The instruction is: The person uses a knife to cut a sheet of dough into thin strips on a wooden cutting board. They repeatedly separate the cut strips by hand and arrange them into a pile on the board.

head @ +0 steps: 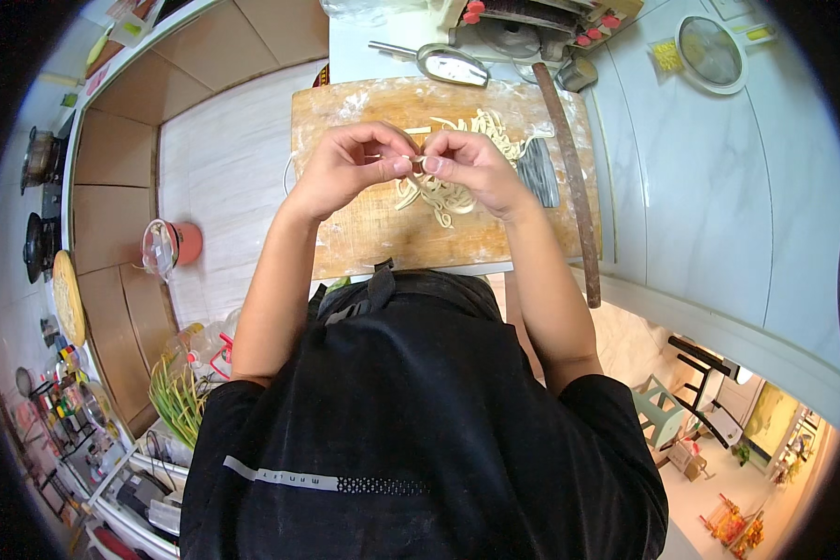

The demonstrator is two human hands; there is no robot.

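Note:
My left hand [359, 166] and my right hand [474, 166] meet above a floured wooden board [364, 245]. Between thumbs and forefingers they pinch a pale dough strip [418, 159], mostly covered by the fingers. Below and behind them lies a loose heap of cut noodles [448, 196], with more noodles [490, 126] farther back on the board. To the right of the noodles rests a dark cleaver blade [539, 171], partly hidden by my right hand and noodles. A long wooden rolling pin [570, 175] lies along the board's right side, its near end past the front edge.
Behind the board lies a metal scoop [451, 64] holding white powder. A strainer [712, 54] hangs on the tiled wall at the right. Down on the floor to the left stands a pink bin [182, 243]. Green stalks [176, 395] stick up at lower left.

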